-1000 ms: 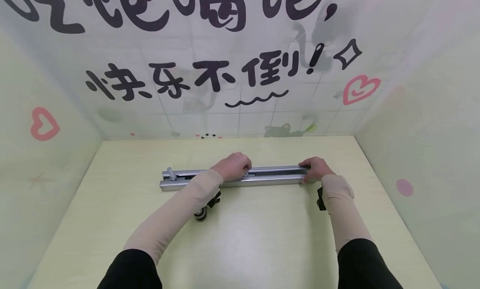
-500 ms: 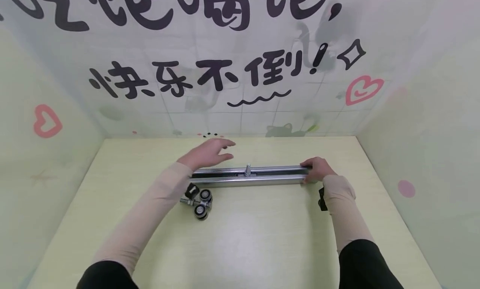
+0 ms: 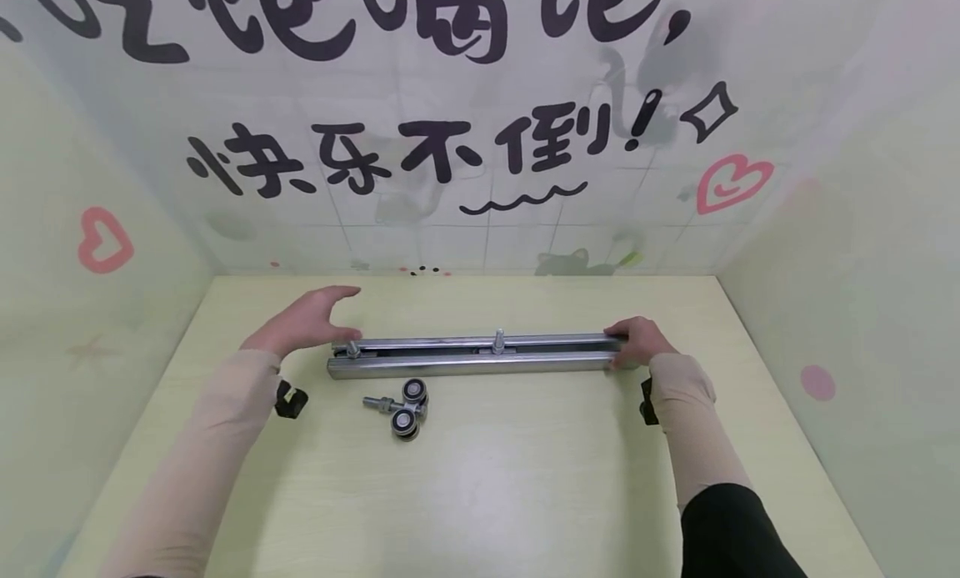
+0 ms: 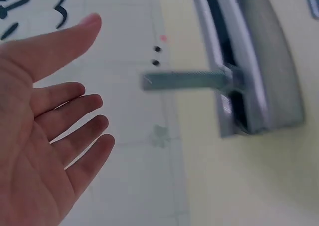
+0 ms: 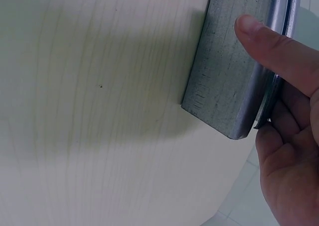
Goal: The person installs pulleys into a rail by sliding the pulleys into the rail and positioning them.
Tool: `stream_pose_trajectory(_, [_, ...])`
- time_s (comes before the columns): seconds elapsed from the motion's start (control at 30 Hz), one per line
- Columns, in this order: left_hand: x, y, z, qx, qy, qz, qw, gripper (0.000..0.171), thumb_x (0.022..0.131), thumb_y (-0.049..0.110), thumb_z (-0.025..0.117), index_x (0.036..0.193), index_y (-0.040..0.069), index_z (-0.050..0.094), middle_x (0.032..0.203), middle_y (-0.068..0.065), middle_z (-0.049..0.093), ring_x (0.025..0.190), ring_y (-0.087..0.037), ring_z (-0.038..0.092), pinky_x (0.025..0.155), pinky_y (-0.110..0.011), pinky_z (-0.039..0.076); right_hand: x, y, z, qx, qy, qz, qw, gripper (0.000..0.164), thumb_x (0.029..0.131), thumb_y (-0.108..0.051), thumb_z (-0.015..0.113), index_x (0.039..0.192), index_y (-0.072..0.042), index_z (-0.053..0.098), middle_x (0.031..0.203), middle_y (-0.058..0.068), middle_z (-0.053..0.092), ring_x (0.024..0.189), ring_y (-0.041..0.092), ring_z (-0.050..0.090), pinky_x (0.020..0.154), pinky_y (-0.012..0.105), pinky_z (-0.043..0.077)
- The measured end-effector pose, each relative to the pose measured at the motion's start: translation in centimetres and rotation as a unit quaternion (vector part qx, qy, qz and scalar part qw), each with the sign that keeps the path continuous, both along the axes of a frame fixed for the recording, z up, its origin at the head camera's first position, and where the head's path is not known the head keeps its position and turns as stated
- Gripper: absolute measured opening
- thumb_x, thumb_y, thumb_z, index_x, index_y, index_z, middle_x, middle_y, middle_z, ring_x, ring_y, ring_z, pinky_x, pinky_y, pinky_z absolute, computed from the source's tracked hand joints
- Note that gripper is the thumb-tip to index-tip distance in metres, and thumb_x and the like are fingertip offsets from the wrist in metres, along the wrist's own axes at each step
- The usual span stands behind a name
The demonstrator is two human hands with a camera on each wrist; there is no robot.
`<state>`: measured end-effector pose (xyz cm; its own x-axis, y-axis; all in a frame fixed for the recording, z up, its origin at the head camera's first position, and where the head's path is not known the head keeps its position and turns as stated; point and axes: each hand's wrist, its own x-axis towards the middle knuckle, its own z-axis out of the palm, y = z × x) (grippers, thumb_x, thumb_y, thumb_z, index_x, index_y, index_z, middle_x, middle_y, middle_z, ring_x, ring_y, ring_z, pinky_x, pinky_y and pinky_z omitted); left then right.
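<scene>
A silver metal track rail [image 3: 427,367] with a slot along its top lies across the table. One upright bolt [image 3: 498,341] stands out of the slot near the middle, and a second bolt [image 3: 353,349] near the left end. My left hand [image 3: 303,321] is at that left end, fingers spread and thumb apart. In the left wrist view, a gap shows between the left hand [image 4: 45,126] and the bolt [image 4: 184,80]. My right hand [image 3: 643,342] grips the rail's right end, thumb on the near side wall and fingers on the far side, as the right wrist view shows.
A roller trolley [image 3: 405,409] with black-rimmed wheels and a threaded stud lies on the table [image 3: 480,495] in front of the rail. A printed wall cloth [image 3: 420,244] rises behind the table's far edge, with side walls left and right.
My left hand has let go of the middle bolt and moved left to the rail's left end, opening up. The right hand keeps its grip on the rail.
</scene>
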<state>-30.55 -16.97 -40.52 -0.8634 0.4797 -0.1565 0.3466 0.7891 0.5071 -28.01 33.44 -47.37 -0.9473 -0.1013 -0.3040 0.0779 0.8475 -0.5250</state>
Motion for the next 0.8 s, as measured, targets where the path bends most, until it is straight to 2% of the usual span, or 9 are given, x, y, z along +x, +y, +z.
stream_pose_trajectory(0.2, [0.1,-1.6,-3.4,-0.012,-0.017,-0.002,0.9998,0.079,0.07,0.018,0.077,0.132,-0.01,0.036,0.134,-0.031,0.036,0.123,-0.048,0.031,0.101,-0.057,0.028,0.0,0.1,0.0,0.003,0.002,0.001,1.0,0.064,0.06,-0.003,0.078,0.119,0.001,0.056,0.122,0.022,0.054,0.109,0.036,0.048,0.097,0.049,0.035])
stream_pose_trajectory(0.37, [0.2,-1.7,-5.4,-0.027,-0.047,-0.005,0.9985,0.078,0.067,0.019,0.078,0.128,-0.01,0.041,0.125,-0.029,0.047,0.109,-0.04,0.048,0.095,-0.053,0.037,0.0,-0.1,0.0,0.006,0.009,0.002,1.0,0.063,0.059,-0.002,0.079,0.119,0.001,0.057,0.121,0.022,0.055,0.108,0.035,0.049,0.097,0.048,0.036])
stream_pose_trajectory(0.47, [0.3,-1.6,-5.9,-0.03,-0.049,-0.01,0.9983,0.073,0.066,0.02,0.079,0.124,-0.01,0.046,0.114,-0.025,0.055,0.095,-0.03,0.054,0.088,-0.048,0.043,0.0,-0.3,-0.1,0.005,0.005,0.0,1.0,0.064,0.059,-0.002,0.078,0.119,0.0,0.057,0.121,0.022,0.055,0.108,0.036,0.049,0.097,0.048,0.036])
stream_pose_trajectory(0.57, [0.2,-1.5,-6.3,-0.022,-0.043,-0.013,0.9987,0.067,0.064,0.018,0.08,0.118,-0.01,0.051,0.106,-0.021,0.06,0.088,-0.026,0.056,0.083,-0.044,0.046,0.0,-0.4,-0.2,0.005,0.001,-0.004,1.0,0.064,0.059,-0.002,0.078,0.119,-0.001,0.057,0.122,0.021,0.054,0.109,0.035,0.048,0.097,0.048,0.035])
stream_pose_trajectory(0.8, [-0.1,-0.9,-6.6,-0.025,-0.035,0.015,0.999,0.064,0.06,0.016,0.083,0.113,-0.007,0.057,0.103,-0.019,0.063,0.088,-0.027,0.058,0.083,-0.044,0.047,0.2,0.0,0.1,0.011,0.002,0.0,1.0,0.065,0.06,-0.005,0.079,0.12,0.0,0.056,0.123,0.022,0.054,0.108,0.035,0.048,0.096,0.048,0.036])
